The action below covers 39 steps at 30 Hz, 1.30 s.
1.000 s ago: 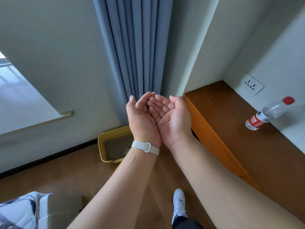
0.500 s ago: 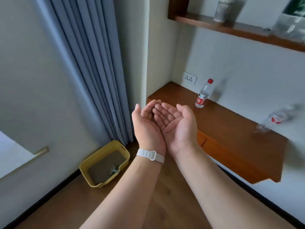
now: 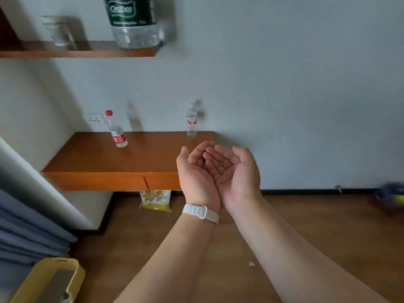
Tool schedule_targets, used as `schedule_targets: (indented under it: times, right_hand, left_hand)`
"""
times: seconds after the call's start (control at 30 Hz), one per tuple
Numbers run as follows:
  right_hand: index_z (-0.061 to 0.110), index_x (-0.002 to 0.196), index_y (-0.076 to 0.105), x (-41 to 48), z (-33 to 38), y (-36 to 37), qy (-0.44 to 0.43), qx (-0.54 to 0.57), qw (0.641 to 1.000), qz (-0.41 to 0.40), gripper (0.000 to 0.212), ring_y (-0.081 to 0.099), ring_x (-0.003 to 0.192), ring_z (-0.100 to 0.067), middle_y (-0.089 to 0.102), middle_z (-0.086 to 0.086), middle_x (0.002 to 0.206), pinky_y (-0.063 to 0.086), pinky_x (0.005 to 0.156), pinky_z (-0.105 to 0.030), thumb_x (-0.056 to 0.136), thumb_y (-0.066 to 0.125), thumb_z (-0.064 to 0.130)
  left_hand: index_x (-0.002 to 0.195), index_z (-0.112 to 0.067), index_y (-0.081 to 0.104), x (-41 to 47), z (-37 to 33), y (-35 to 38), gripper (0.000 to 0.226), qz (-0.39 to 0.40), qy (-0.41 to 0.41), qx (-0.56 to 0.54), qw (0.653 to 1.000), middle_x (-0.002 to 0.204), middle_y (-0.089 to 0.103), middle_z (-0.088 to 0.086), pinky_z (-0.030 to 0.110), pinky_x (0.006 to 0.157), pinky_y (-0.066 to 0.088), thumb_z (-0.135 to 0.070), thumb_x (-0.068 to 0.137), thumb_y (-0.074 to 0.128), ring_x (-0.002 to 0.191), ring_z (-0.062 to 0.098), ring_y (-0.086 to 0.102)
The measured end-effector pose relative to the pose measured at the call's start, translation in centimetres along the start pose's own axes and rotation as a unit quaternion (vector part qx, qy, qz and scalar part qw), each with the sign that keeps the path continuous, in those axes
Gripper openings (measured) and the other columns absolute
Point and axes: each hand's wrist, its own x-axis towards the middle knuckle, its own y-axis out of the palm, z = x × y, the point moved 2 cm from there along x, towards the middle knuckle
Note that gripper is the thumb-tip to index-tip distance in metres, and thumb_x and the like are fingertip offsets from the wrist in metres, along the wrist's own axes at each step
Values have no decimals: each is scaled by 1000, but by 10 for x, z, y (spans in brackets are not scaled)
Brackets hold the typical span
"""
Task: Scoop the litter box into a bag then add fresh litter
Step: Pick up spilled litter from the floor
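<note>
The L hand (image 3: 196,176) and R hand (image 3: 237,173) are held out side by side, palms up, inner edges touching, so that one cup is formed. The fingers of both are loosely curved and kept together, clamped on nothing. A tiny dark speck is seen in the R palm, too small to be identified. A white band (image 3: 201,212) is worn on the L wrist.

The litter box (image 3: 75,278), yellow w/ grey litter inside, is set on the floor at the bottom-left corner of the view. It is well apart from the fingers, far below and to the left of them, and partly cut off by the frame edge.

The hands are seen in front of the right end of a wall-mounted wooden desk (image 3: 87,162). Two bottles are stood on it: a red-capped bottle (image 3: 117,133) towards the left and a clear bottle (image 3: 191,123) w/ a red label close to the wall. A socket (image 3: 94,119) is fitted in the wall just left of the red cap. A yellow-and-white bag (image 3: 155,201) is propped on the floor under the desk; its print can't be read.

Higher up, a wooden shelf (image 3: 87,53) is loaded w/ a large green-labelled bottle (image 3: 135,22) and a blurred glass (image 3: 60,31). A blue-grey curtain (image 3: 26,232) is hung at the left, just beside the box. On the wood floor (image 3: 328,237) lie a small pale scrap (image 3: 251,263) and, at the right edge, a blurred blue-and-yellow object (image 3: 391,197).
</note>
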Motion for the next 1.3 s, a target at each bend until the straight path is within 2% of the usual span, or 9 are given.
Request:
schedule_targets:
  times: [0.1,0.23,0.37,0.5,0.63,0.73,0.83,1.13,1.3]
  right_hand:
    - [-6,100,68,-7,79,-65,-61,35,997,-42,37,69,93,-32,72,-23,99,54,95,-38,94,45,23]
    - [-5,95,68,-22,168,-137,-117,69,987,-89,36,68,94,-32,73,-21,93,52,99,-40,95,46,23]
    - [-5,99,67,-39,232,-191,-153,92,977,-117,36,70,96,-32,73,-21,98,51,100,-41,95,46,24]
    - [-6,106,67,-46,275,-228,-181,119,966,-141,38,69,105,-33,72,-23,108,52,98,-40,95,46,25]
    - [-4,105,68,-40,311,-256,-212,139,953,-165,37,70,102,-30,73,-21,104,55,93,-37,95,47,24]
    - [-5,107,67,-28,335,-275,-231,136,944,-193,38,69,104,-31,72,-22,107,54,96,-37,96,45,24]
    - [-5,109,67,-2,356,-291,-238,134,937,-219,40,69,106,-31,72,-22,109,54,96,-37,97,44,25]
    - [-8,114,65,125,445,-294,-286,136,905,-283,42,67,109,-34,70,-24,110,51,101,-41,96,44,23]
    - [-8,111,66,169,495,-293,-330,138,883,-303,40,67,108,-34,71,-24,108,53,98,-39,97,44,23]
  left_hand:
    - [103,-3,67,-18,90,45,49,38,-63,24,997,97,70,13,30,74,56,-45,94,45,86,23,68]
    - [105,-3,66,-43,193,95,48,80,-138,34,987,106,69,15,32,87,54,-45,94,46,93,24,67]
    - [112,0,65,-69,266,131,52,104,-192,54,974,111,68,17,32,89,54,-45,92,49,96,24,67]
    - [114,0,65,-87,313,159,53,121,-231,85,962,117,68,19,31,86,55,-45,93,49,93,22,68]
    - [111,0,66,-89,356,183,50,135,-268,104,948,118,68,19,31,89,55,-44,93,49,94,24,67]
    - [108,-1,67,-80,388,198,49,138,-300,106,938,113,69,19,34,93,54,-44,92,50,95,25,67]
    - [107,0,67,-57,418,211,49,134,-329,110,928,109,70,18,36,94,54,-44,92,51,94,26,68]
    - [102,-1,68,61,497,292,48,151,-387,126,901,98,70,16,29,75,59,-43,93,49,81,23,69]
    - [98,-1,68,102,534,343,46,184,-425,124,877,100,69,16,29,76,57,-42,92,48,82,23,68]
